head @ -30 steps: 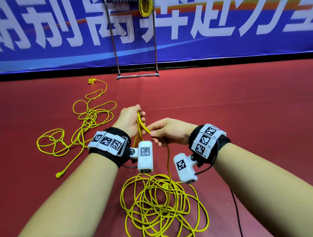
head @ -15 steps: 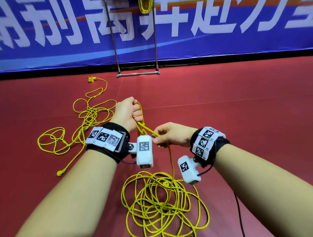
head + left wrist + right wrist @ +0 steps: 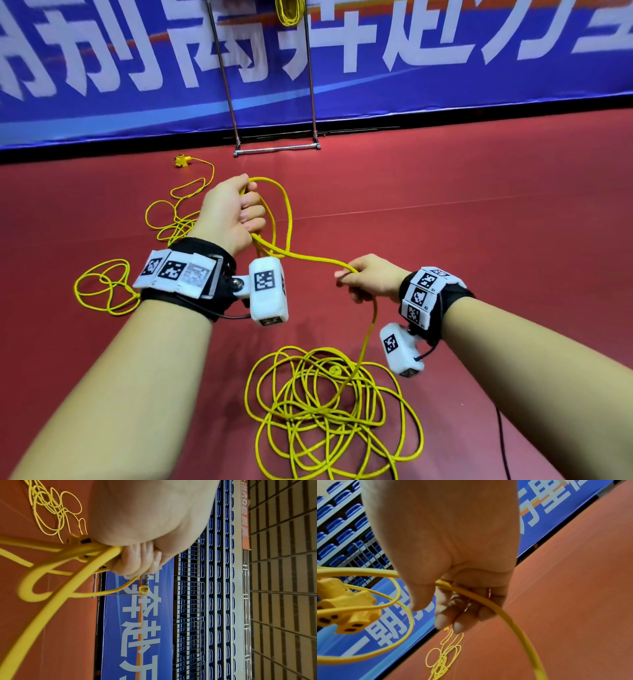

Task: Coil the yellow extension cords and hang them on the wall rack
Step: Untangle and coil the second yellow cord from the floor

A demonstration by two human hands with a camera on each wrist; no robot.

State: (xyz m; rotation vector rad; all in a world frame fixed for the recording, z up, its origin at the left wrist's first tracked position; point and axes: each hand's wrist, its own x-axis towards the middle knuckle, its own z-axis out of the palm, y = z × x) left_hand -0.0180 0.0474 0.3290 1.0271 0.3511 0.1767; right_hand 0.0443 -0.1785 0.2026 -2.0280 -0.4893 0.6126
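Left hand [image 3: 233, 212] fingers curl tight around several loops of cord [image 3: 308, 260], socket block [image 3: 346, 609] hanging just below the fist. Right hand [image 3: 371, 279] fingers hook loosely around the same cord, which drops to a pile [image 3: 335, 411] on the floor [image 3: 479, 240]. Second cord [image 3: 171, 219] lies left. Rack [image 3: 274, 85] holds one coil [image 3: 289, 12].

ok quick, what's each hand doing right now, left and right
Left hand: closed around gathered loops of the yellow extension cord.
Right hand: fingers loosely curled round the same cord, which runs through them down to the pile on the floor.
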